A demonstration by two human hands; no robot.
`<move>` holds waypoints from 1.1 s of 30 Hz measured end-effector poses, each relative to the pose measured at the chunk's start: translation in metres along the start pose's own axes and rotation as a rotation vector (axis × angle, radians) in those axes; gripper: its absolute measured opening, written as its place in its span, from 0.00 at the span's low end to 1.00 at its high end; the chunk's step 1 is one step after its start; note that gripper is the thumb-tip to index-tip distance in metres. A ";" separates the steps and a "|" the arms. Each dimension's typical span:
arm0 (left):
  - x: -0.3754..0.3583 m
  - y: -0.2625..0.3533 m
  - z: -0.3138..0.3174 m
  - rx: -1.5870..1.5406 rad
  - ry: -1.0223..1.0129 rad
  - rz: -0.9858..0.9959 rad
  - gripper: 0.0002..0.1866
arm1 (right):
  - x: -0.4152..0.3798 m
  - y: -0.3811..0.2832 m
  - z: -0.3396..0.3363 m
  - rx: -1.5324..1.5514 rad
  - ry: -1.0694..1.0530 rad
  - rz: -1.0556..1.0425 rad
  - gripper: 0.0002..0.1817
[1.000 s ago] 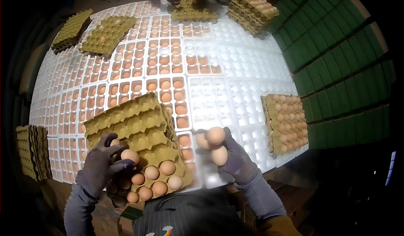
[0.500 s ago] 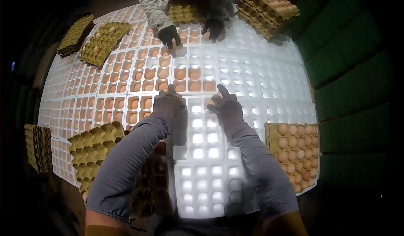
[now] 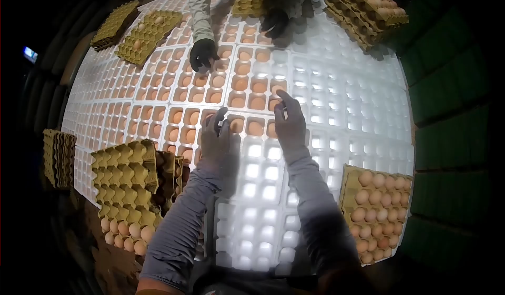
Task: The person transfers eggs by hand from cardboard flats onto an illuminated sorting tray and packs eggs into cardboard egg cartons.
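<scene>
My left hand, in a grey glove, is over the white foam tray with thumb and fingers apart, beside a brown egg in its far row. My right hand, gloved too, reaches to the tray beyond. Its fingers are parted close to an egg and another egg in their cells. Neither hand visibly holds anything. Two more eggs, one of them a brown egg, lie in the nearer tray's far row; the cells below them are bare and brightly lit.
Opposite, a co-worker's dark-gloved hand hovers over filled cells. A carton of eggs lies at the right, stacked egg cartons at the far right. Left of my arm stand pulp cartons with eggs; green panels line the right side.
The view has shifted, bringing the trays lower and more eggs at the lower left into sight. My right hand has moved forward from the nearer tray's far row. The co-worker's hand has moved left.
</scene>
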State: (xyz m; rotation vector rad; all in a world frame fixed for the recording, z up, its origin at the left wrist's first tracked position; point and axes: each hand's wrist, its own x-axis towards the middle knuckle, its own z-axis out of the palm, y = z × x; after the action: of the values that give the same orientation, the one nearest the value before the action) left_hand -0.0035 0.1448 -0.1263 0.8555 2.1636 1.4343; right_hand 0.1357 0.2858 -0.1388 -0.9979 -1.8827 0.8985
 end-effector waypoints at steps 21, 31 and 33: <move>-0.193 0.050 -0.399 0.553 -0.085 -0.020 0.16 | -0.204 -0.271 0.040 0.009 -0.750 -0.615 0.21; -0.169 -0.038 -0.490 0.697 -0.445 0.436 0.22 | -0.201 -0.320 0.054 0.421 -0.820 0.285 0.15; -0.171 -0.033 -0.499 0.387 -0.430 0.194 0.22 | -0.204 -0.352 0.072 -0.128 -1.028 -0.010 0.19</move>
State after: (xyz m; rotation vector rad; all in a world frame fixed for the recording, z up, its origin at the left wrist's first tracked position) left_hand -0.2016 -0.3167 0.0375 1.3987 2.0831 0.8079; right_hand 0.0402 -0.0612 0.0640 -0.6106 -2.7989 1.4675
